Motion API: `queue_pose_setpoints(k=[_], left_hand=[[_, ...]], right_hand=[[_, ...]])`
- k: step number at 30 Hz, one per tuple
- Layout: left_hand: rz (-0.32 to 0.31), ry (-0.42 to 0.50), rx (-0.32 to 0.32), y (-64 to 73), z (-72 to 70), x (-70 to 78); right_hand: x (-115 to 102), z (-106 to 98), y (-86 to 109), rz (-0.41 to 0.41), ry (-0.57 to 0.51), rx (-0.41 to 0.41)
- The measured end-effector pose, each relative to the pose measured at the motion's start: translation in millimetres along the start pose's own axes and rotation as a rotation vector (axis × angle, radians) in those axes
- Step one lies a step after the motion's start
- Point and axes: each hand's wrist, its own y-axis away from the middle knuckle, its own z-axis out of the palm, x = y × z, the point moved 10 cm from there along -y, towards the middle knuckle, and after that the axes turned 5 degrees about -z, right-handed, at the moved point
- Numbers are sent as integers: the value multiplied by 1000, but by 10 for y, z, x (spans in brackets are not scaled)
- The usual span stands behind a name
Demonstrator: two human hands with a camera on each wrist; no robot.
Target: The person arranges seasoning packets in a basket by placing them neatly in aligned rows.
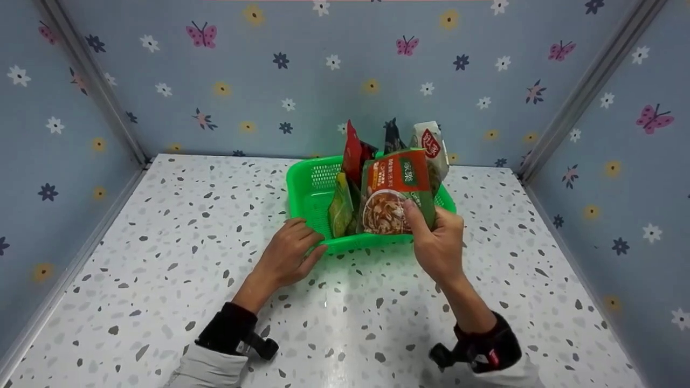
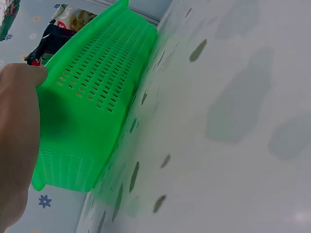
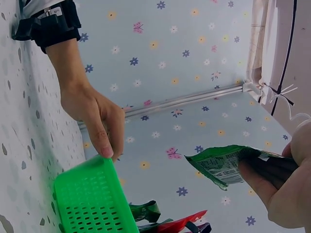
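Note:
My right hand [image 1: 443, 245] grips an orange-and-green food packet [image 1: 391, 172] by its lower right corner, thumb across the front, which pictures a bowl of food. In the head view the packet overlaps the front and right of a green plastic basket [image 1: 296, 191]; the right wrist view has it raised above the basket. At the basket's near left corner, my left hand [image 1: 294, 250] holds the rim, with thumb and fingers meeting at the edge. Inside the basket stand a yellow-green packet [image 1: 340, 210], a red packet [image 1: 353, 153], a dark packet [image 1: 392, 137] and a white packet [image 1: 434, 148].
The basket rests on a white speckled table [image 1: 188, 242], close to the back wall [image 1: 334, 81]. Flower-and-butterfly panels enclose the table at the back and on both sides. Some white cords [image 3: 291, 107] hang beyond the panel in the right wrist view.

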Motion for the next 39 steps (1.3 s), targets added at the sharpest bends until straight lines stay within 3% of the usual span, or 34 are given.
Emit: queue_pose_setpoints(k=[8, 19, 29, 39], left_hand=[[-47, 49, -14, 25, 41, -57], [-59, 67, -2, -5, 37, -48], [-44, 45, 6, -23, 74, -25], [-54, 48, 2, -5, 65, -50]], right_hand=[[50, 229, -36, -20, 11, -69], [151, 769, -167, -38, 19, -155], [393, 1243, -167, -117, 239, -202], [691, 1609, -18, -70, 371, -298]])
